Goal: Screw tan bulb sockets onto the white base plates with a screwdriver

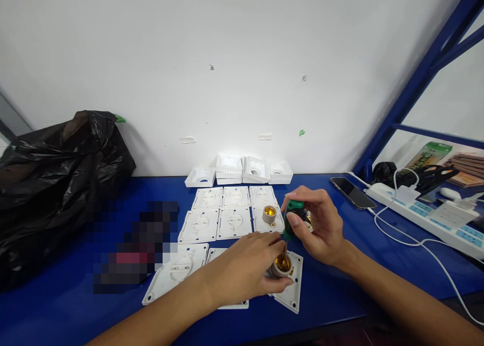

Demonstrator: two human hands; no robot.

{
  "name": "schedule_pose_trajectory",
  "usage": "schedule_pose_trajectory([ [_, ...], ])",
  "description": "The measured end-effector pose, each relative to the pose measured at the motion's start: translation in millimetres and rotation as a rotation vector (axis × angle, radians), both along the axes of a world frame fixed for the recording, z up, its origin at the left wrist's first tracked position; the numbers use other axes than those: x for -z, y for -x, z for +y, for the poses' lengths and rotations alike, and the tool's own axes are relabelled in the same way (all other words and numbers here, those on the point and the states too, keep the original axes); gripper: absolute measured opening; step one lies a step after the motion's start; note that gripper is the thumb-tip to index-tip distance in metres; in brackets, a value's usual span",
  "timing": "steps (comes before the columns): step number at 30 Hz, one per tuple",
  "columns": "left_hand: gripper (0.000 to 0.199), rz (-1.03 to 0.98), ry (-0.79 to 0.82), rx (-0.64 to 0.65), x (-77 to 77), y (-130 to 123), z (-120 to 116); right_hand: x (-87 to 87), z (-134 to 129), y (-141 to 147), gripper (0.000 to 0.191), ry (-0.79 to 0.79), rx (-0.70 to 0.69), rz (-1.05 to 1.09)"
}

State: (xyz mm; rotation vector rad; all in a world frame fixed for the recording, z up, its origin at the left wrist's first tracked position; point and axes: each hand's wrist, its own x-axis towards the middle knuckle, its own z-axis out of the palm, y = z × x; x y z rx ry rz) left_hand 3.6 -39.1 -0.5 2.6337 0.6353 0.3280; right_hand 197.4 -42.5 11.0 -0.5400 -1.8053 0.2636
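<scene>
My right hand [317, 225] is closed around the green and black handle of a screwdriver [295, 212]. The shaft points down into the brass-lined opening of a lamp socket [282, 266]; its tip is hidden inside. My left hand [253, 263] grips the socket from the left, fingers behind and thumb in front. Beneath the socket lies a white square base plate [294, 295]. Just behind, a second lamp socket [269, 215] stands on another white plate [260, 227]. Some small metallic pieces beside it are mostly hidden by my right hand.
Several white plates [200, 225] lie in rows on the blue table [321, 305]. White box-shaped covers [229, 163] are stacked against the wall. At right are a phone [351, 192], a power strip [416, 205] and loose white cables. A black plastic bag [68, 169] fills the left side.
</scene>
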Motion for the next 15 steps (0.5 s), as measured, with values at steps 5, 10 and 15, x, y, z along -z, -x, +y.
schedule_pose_trajectory([
  [5, 0.025, -0.003, 0.006, -0.004, -2.0, 0.3, -0.4, 1.6, 0.6, -0.6, 0.040, 0.004, 0.011, 0.004],
  [10, 0.025, -0.017, 0.010, 0.004, -2.8, 0.9, -0.6, 2.3, 1.2, -0.8, 0.041, -0.001, 0.023, 0.007],
  [15, 0.027, -0.011, 0.006, 0.000, -1.3, 0.8, -0.4, 1.6, 0.8, -0.6, 0.039, -0.002, 0.014, 0.001],
])
